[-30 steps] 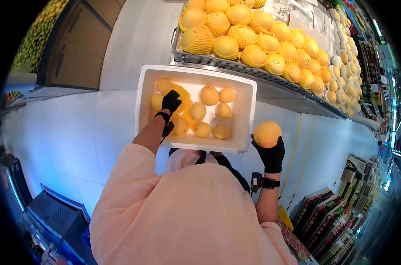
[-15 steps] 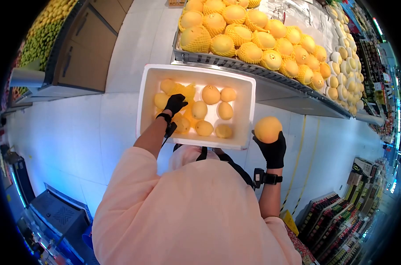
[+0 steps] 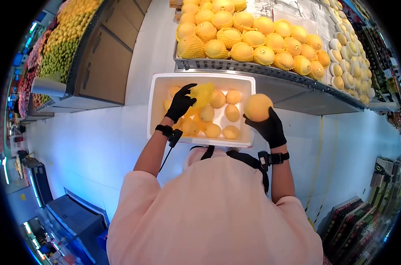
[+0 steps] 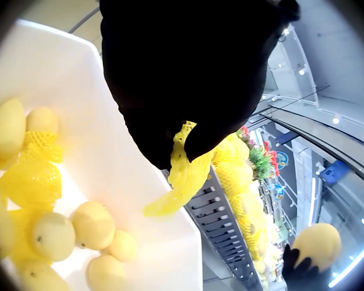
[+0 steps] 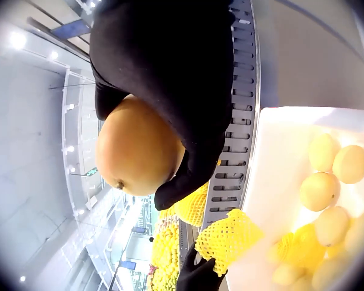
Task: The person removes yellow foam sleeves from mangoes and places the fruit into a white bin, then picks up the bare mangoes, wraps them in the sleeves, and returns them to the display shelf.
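My black-gloved left hand (image 3: 181, 104) pinches a yellow foam net sleeve (image 3: 203, 95) above the left half of a white foam box (image 3: 246, 81). In the left wrist view the bunched net (image 4: 188, 179) hangs from thumb and fingertips. On the right, my gloved right hand (image 3: 270, 129) grips a smooth round yellow melon (image 3: 258, 107) beside the box's right rim. The right wrist view shows fingers curled round this melon (image 5: 136, 148), its stem stub facing out. Several bare melons (image 3: 232, 113) lie inside the box, with more yellow netting (image 4: 33, 182) among those at its left.
Beyond the box stands a grey-edged display stand (image 3: 253, 65) piled with netted melons (image 3: 242, 51); paler fruits in white sleeves (image 3: 348, 66) lie at its right. A fruit counter with brown cabinets (image 3: 105, 66) is at the left. Tiled floor (image 3: 99, 145) surrounds the box.
My left hand has risen from among the melons, lifting a foam net up and to the right. My right hand has carried its melon forward and closer to the box rim.
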A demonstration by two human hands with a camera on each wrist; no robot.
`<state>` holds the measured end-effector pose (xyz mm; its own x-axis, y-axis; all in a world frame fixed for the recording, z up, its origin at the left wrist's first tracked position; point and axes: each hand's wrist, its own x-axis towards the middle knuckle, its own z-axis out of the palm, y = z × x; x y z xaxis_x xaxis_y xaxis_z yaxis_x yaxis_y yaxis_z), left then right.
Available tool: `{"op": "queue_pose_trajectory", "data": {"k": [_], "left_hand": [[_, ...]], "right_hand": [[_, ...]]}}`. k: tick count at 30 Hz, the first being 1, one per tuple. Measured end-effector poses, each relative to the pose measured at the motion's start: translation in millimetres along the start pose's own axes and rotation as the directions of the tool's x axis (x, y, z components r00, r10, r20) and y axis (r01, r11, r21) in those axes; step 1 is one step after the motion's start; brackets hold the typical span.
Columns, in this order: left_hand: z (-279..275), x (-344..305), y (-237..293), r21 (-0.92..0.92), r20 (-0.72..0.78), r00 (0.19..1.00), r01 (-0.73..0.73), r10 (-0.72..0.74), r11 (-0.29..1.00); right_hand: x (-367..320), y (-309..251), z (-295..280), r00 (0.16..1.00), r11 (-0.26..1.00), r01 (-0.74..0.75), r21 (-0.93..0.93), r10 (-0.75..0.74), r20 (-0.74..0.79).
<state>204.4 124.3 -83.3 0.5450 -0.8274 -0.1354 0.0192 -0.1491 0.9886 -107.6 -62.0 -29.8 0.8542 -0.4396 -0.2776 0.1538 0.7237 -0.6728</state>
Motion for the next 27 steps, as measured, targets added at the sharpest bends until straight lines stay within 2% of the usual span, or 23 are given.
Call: {"op": "queue_pose_trajectory", "data": {"k": [2,3,6,9,10,11,12,14,15,17,18,20,22,25,27], "left_hand": [[7,-8,14,0.021,0.016,1.0,-0.013,0.013,1.0],[13,-10,23,0.041,0.029,0.999,-0.024,0.023,0.999],[23,-15,38,-0.003,0.065,0.998,0.019,-0.019,1.0],[36,-25,54,0.068,-0.003,1.0,0.004,-0.003,0.998],[40,-26,60,0.107,-0.024,1.0,-0.008,0.011,0.994],[40,-24,57,0.229,-0.045,0.996,-0.063,0.075,0.971],[40,-24,57,0.217,-0.061,0.994,-0.075,0.09,0.973],[42,-24,59,0.194,-0.091,0.989,-0.098,0.117,0.976],[45,-25,64,0.297,-0.133,0.984,-0.074,0.117,0.952],[52,-28,74,0.485,-0.215,0.968,-0.012,0.132,0.875],[55,-28,77,0.557,-0.225,0.956,-0.034,0.19,0.83],[63,-29,81,0.689,-0.232,0.923,-0.065,0.305,0.722],[72,-29,90,0.679,-0.243,0.883,-0.14,0.4,0.721],[76,-27,93,0.703,-0.181,0.845,-0.247,0.503,0.667],[77,-27,92,0.742,-0.119,0.841,-0.278,0.528,0.61]], "right_hand": [[2,-11,12,0.995,0.937,-0.099,0.334,0.094,0.031],[4,-20,11,0.988,0.949,-0.128,0.288,0.098,0.115],[13,-22,11,0.995,0.956,-0.051,0.287,0.024,0.098],[16,-31,14,0.983,0.992,0.107,0.062,-0.115,0.146],[17,-36,17,0.973,0.942,0.227,-0.247,-0.211,0.093],[17,-41,19,0.946,0.789,0.302,-0.535,-0.316,0.069],[16,-46,23,0.906,0.553,0.319,-0.77,-0.418,0.075],[6,-60,51,0.816,0.335,0.41,-0.848,-0.55,0.177],[2,-63,61,0.764,0.218,0.437,-0.873,-0.602,0.232],[4,-63,63,0.736,0.14,0.47,-0.871,-0.607,0.299],[4,-63,65,0.721,0.1,0.486,-0.868,-0.607,0.334],[1,-65,72,0.711,0.115,0.505,-0.855,-0.617,0.338],[2,-60,71,0.689,0.117,0.523,-0.844,-0.642,0.338],[4,-59,63,0.759,0.36,0.498,-0.789,-0.622,0.195],[7,-57,49,0.838,0.548,0.44,-0.711,-0.535,0.106]]}}
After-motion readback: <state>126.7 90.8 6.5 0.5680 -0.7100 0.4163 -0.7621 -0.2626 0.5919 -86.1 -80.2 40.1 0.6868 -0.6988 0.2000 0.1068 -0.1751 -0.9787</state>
